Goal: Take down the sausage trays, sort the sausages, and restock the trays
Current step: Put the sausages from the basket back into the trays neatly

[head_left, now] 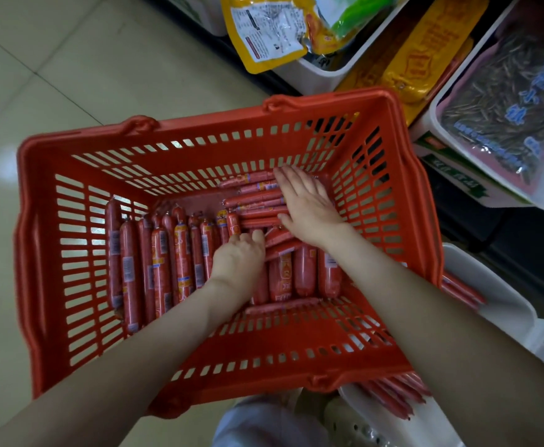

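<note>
Pressed right grip [306, 204], fingers straight, on stacked sausages [257, 201]; curled left grip [238, 258] over them, hold unclear. Noted basket [199, 133] walls hemming both, white tray [496, 304] beside, snack packs [270, 37] beyond.

Landmark: the red slatted basket [43, 253] in front of me. Left of it and beyond its far rim lie pale, glossy floor tiles [70, 75]. Past its far right corner, a white bin [328, 72] holds a yellow pouch [264, 33] with a white printed label and a green packet [354, 14]. Right of that corner, yellow-orange packets [425, 53] lie stacked. Further right of the basket, a second white bin [432, 124] carries a clear, pink-edged bag [506, 108] of dark slivers with blue print — under it I see a green-labelled pack [451, 169].
</note>
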`<state>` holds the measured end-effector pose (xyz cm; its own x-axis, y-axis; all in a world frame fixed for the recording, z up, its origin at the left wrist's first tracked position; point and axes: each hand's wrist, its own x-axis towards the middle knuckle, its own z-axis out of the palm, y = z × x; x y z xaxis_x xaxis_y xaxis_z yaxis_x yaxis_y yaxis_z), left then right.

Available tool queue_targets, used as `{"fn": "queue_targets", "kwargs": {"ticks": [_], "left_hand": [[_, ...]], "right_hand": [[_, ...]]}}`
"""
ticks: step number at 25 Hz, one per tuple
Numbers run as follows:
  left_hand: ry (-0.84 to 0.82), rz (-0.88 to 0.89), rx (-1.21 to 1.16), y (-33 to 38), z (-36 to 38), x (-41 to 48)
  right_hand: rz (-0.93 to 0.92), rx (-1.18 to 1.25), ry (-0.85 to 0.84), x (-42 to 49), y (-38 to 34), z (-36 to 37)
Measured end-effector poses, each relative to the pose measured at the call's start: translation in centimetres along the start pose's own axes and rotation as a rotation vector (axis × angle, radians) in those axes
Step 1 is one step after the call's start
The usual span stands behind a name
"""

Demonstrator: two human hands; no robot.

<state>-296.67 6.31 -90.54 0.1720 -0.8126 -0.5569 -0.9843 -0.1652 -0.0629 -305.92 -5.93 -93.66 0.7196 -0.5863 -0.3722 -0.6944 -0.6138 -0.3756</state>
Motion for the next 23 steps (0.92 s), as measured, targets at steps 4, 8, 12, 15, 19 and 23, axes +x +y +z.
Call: {"fn": "queue_targets", "kwargs": {"ticks": [4, 8, 12, 15, 19, 23], "left_hand": [[-0.036, -0.025, 0.063, -0.7, -0.7, -0.9], [-0.108, -0.031, 0.086, -0.5, -0.8, -2.4], [-0.241, -0.079, 0.035, -0.2, -1.9, -4.4], [-0.332, -0.126, -0.043, -1.1, -3.8, -5.9], [-0.423, -0.211, -0.311, -3.3, -8.1, -7.8], [-0.320, -0.270, -0.879, -1.9, -12.7, -9.8]], "right_hand": [[0.042, -0.193, -0.055, 2.3, -1.4, 0.5], [-0.008, -0.280, -0.130, 1.1, -1.4, 0.3], [0.024, -0.198, -0.202, -0.8, -0.9, 1.3], [0.057, -0.149, -0.203, -1.2, -1.2, 0.7], [0.194, 0.058, -0.139, -3.8, -1.6, -3.9], [0.364, 0.869, 0.024, -11.0, -2.0, -10.0]]}}
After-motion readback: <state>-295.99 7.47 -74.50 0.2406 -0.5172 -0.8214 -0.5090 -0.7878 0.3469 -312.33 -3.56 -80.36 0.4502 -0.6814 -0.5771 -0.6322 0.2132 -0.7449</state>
